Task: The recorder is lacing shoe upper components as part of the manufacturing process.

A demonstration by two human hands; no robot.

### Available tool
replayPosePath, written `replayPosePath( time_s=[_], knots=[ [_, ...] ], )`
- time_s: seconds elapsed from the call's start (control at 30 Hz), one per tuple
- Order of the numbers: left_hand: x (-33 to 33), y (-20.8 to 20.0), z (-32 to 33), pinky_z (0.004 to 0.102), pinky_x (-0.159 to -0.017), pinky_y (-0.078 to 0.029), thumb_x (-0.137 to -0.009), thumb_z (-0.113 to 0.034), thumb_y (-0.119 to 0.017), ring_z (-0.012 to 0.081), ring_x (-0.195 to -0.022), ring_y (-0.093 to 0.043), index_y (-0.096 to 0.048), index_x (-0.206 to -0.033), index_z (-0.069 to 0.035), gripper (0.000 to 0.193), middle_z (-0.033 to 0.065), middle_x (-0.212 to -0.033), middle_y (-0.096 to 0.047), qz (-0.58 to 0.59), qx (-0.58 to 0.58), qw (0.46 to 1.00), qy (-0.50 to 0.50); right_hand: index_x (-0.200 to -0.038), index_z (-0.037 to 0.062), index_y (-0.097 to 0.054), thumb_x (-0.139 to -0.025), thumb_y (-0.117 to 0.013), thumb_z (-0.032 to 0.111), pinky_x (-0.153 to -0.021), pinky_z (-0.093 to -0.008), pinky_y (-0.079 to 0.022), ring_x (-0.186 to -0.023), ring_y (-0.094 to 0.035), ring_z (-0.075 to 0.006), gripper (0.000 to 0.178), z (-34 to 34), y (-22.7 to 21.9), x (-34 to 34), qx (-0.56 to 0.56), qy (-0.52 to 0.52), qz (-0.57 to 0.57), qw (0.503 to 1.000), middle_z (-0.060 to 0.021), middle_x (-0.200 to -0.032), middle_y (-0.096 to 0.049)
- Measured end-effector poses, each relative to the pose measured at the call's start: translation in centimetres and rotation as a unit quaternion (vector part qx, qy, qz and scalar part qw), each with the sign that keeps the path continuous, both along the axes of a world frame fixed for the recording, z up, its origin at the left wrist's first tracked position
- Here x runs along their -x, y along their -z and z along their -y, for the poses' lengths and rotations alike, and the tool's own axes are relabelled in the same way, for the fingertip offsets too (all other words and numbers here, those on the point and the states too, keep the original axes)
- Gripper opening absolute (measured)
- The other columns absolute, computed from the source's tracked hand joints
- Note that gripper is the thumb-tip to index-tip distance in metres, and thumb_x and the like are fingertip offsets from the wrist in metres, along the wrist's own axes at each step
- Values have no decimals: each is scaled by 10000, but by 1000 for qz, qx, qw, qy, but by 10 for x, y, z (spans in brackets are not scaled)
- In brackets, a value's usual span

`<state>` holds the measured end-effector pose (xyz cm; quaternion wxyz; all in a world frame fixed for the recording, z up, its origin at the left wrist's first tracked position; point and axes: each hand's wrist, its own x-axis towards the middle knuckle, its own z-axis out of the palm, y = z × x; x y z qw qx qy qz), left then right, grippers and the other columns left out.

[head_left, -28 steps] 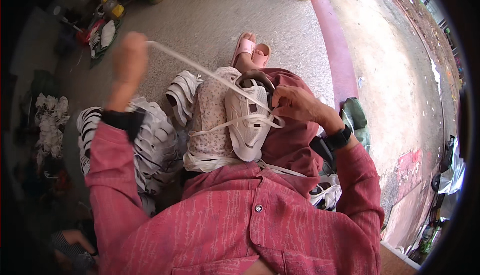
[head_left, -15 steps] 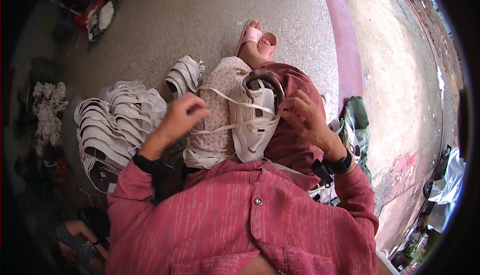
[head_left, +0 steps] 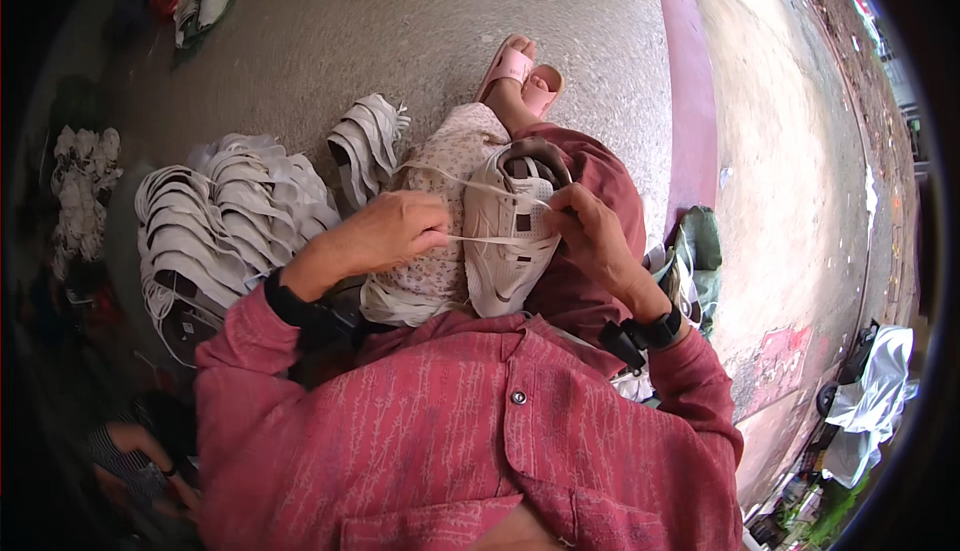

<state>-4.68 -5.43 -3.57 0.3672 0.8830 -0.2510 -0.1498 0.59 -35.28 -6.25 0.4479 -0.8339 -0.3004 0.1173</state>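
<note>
Okay, shoe upper (head_left: 490, 281) on lap (head_left: 608, 176); left hand (head_left: 395, 229), its 9 o'clock, pinches lace (head_left: 475, 240); right hand (head_left: 590, 233), 2 o'clock, grip unclear. Looks light, soft; I'd hold by collar (head_left: 549, 154), 12 o'clock.

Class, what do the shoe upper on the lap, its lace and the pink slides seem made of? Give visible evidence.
Shoe upper: matte synthetic leather, probably, with mesh; smooth panels border finely dotted patches.
Lace: likely woven textile, dull; flat and pliable.
Pink slides: perhaps moulded foam or rubber, smooth; straps show no weave.
</note>
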Motion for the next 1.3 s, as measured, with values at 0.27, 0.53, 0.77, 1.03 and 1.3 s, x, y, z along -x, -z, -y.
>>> replayPosePath(
  time_s=[0.27, 0.53, 0.77, 1.03, 1.3],
  knots=[
    [-13, -21, 2, 355, -715, -478, -853, -77, -603, 270, -798, -605, -590, -853, -36, 43, 107, -821, -565, 326, -234, 916, -14, -975, 76, -562, -962, -558, 95, -578, -228, -430, -658, -552, -132, 23, 1, -32, 11, -205, 42, -327, 922, -33, -792, -593],
    [-3, -6, 13, 314, -868, -498, -978, -121, -540, 198, -1027, -659, -593, -1253, -7, 303, 95, -1128, -683, -62, 496, 790, -355, -1021, 0, -507, -971, -456, 54, -511, -220, -333, -571, -382, -88, 90, 128, -43, -34, -542, 99, -256, 794, -43, -776, -528],
    [0, -5, -48, 354, -1036, -462, -942, -128, -611, 216, -1157, -604, -615, -1208, -35, 282, 118, -1198, -653, -36, 668, 613, -420, -1335, -36, -462, -975, -522, 63, -572, -167, -405, -663, -466, -40, 379, 220, 14, -50, -379, 383, -290, 791, -21, -915, -612],
    [74, 9, -202, 331, -954, -510, -965, -75, -550, 200, -1143, -607, -578, -1256, -11, 299, 103, -1235, -634, 23, 755, 487, -439, -1336, 32, -488, -968, -549, 100, -538, -180, -419, -659, -524, -65, 379, 281, 63, -33, -455, 437, -380, 677, -51, -995, -661],
    [81, -16, -256, 258, -619, -447, -1010, -46, -442, 186, -947, -625, -408, -1397, 35, 397, 140, -1150, -632, 23, 795, 459, -395, -1304, 22, -506, -929, -633, 211, -376, -208, -377, -447, -566, -105, 439, 265, 53, 11, -33, 490, -160, 856, -130, -864, -716]
  ],
)
